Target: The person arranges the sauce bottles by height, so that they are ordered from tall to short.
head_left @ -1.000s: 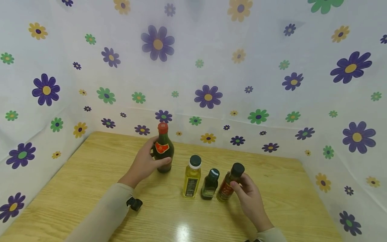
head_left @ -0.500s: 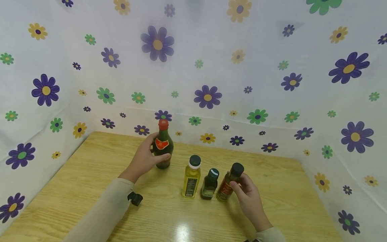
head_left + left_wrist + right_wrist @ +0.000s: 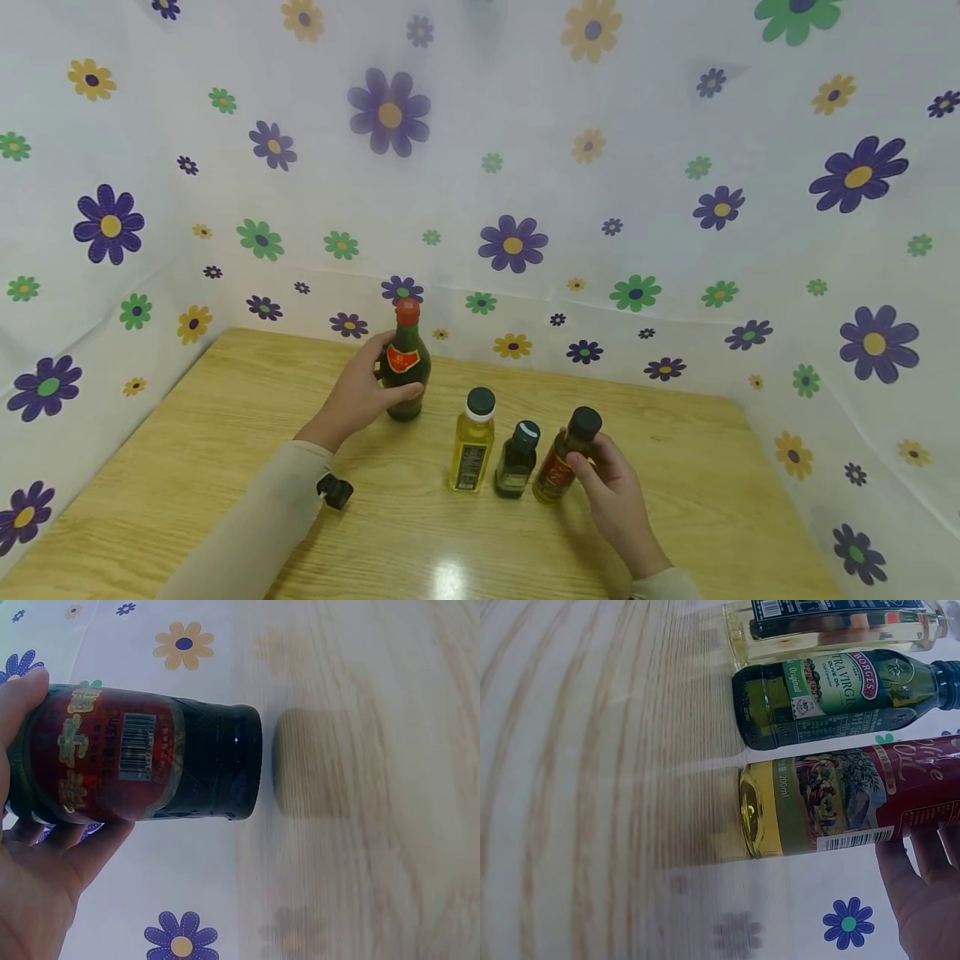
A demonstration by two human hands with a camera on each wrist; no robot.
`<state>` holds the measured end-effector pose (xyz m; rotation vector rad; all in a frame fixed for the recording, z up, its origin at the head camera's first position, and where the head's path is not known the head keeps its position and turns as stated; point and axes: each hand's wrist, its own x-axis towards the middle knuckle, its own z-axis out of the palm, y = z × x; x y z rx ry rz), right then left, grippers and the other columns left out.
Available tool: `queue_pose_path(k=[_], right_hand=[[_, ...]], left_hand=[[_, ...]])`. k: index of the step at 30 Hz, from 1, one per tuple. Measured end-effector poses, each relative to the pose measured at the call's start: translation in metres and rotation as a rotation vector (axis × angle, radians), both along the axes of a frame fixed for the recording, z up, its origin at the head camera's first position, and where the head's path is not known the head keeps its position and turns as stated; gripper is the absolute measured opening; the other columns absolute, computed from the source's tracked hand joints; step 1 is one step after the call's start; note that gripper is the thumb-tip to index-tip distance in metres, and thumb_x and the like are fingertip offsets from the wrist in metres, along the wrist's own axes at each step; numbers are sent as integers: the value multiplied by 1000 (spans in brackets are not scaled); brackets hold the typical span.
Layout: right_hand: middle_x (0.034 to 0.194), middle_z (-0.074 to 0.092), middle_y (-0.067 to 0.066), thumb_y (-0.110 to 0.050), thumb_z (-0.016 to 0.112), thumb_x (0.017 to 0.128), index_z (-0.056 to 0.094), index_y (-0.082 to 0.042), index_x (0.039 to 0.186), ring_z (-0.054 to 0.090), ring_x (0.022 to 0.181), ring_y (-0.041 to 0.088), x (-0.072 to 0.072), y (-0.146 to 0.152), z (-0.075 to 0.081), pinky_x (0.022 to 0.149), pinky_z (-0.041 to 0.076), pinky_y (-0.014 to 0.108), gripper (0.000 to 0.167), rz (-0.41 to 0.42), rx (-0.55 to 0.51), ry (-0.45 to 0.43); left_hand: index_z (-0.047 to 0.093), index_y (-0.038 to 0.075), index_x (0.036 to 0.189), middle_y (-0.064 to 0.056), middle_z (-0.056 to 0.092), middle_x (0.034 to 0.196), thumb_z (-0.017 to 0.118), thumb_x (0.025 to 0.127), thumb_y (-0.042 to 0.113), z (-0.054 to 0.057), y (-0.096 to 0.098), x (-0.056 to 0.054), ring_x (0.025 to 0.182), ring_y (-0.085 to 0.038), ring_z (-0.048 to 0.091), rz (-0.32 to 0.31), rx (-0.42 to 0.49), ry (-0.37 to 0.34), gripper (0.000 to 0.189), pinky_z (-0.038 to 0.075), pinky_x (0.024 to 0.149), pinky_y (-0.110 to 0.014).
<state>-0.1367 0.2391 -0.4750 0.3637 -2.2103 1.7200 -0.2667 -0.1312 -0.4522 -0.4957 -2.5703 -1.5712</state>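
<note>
In the head view my left hand (image 3: 360,396) grips a dark bottle (image 3: 407,367) with a red cap and a red neck label, thumb across its front. The left wrist view shows that bottle's red barcode label (image 3: 112,746), its base close over the tabletop. To the right, my right hand (image 3: 611,492) holds a black-capped olive oil bottle (image 3: 557,471) with a red label. That bottle is upright, its base at the table. Just left of it stands a small green extra virgin olive oil bottle (image 3: 840,697), then a clear bottle of yellow oil (image 3: 472,450) with a dark cap.
The bottles are on a light wooden table (image 3: 225,417). A white flower-patterned cloth (image 3: 480,183) hangs behind it and along both sides. A black strap clip (image 3: 335,492) sits at my left sleeve.
My left hand has moved the red-capped bottle slightly back, away from me, and then kept it there. My right hand and the other bottles keep their places; the head view has shifted a little.
</note>
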Motion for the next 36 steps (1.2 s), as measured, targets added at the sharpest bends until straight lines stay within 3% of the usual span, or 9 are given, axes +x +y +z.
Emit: queue_pose_path(k=[6,13,21,30,36], right_hand=[[129,69,-1,6,58,102,62,2,127,62,119,5,0,-1,1,98,51,17,26,5,2,4],[131,66,18,6,57,102,61,3,130,61,123,5,0,-1,3,99,50,18,28,22,-5,-3],[131,67,12,6,57,102,62,2,128,60,122,4,2,-2,3,99,50,16,27,-5,18,0],[132,67,12,7,57,102,61,2,129,60,123,4,1,-2,0,100,49,16,29,0,8,-3],[133,66,16,5,57,103,62,0,129,61,122,5,1,-1,0,100,49,16,28,-3,19,-8]], left_hand=[[38,15,156,-11,52,148,88,84,34,0,-2,-1,133,-37,54,4,-4,0,89,47,107,-62],[38,12,156,-13,52,148,88,85,30,1,-3,1,133,-37,53,11,-7,0,89,47,107,-62],[37,14,156,-11,53,147,88,85,32,-3,-1,0,135,-35,52,6,3,-22,90,46,109,-61],[31,15,160,-11,48,152,86,87,33,-13,-4,-7,139,-35,47,-61,50,-44,92,41,113,-62],[31,16,160,-11,47,152,85,88,31,-22,-3,-9,140,-35,46,-62,84,-17,91,39,113,-63]])
